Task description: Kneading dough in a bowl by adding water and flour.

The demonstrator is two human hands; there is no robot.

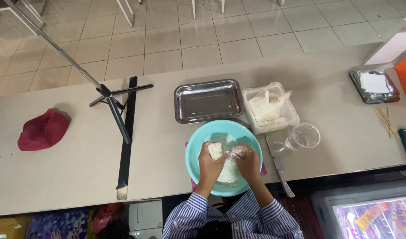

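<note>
Both hands are down in the turquoise bowl [198,150] near the table's front edge: the left hand [210,158] curled around a lump of white dough [215,151], the right hand [246,160] pressing floury fingers into the dough mass. At twelve o'clock sits a steel tray [207,101]; at two o'clock, a plastic container [270,107].

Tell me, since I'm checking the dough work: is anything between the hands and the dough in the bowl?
Nothing visible. Both hands are already inside the turquoise bowl: the left hand holds a lump of white dough, and the right hand rests on the dough beside it.
</note>
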